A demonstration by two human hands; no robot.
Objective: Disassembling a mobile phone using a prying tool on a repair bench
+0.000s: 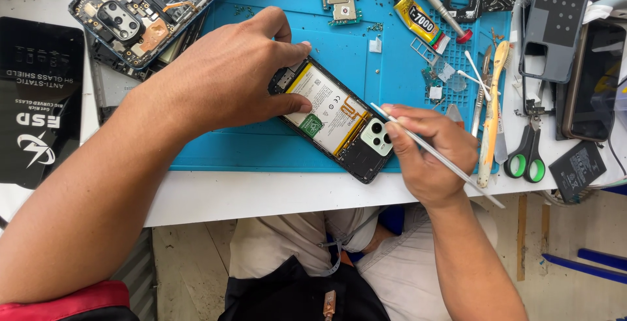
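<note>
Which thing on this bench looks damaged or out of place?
The opened phone under the left hand lies askew on the blue mat, its back cover off and battery bare. The right hand holds a thin metal tool at its camera end. A second opened phone lies top left.

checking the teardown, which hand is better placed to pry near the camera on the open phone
Right, likely: the right hand holds the thin metal tool, tip beside the camera module. The left hand pins the open phone.

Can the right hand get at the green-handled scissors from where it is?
Probably yes. The scissors lie on the white table just right of the right hand, nothing between but an orange-handled tool; the hand holds a thin metal tool it must drop.
</note>
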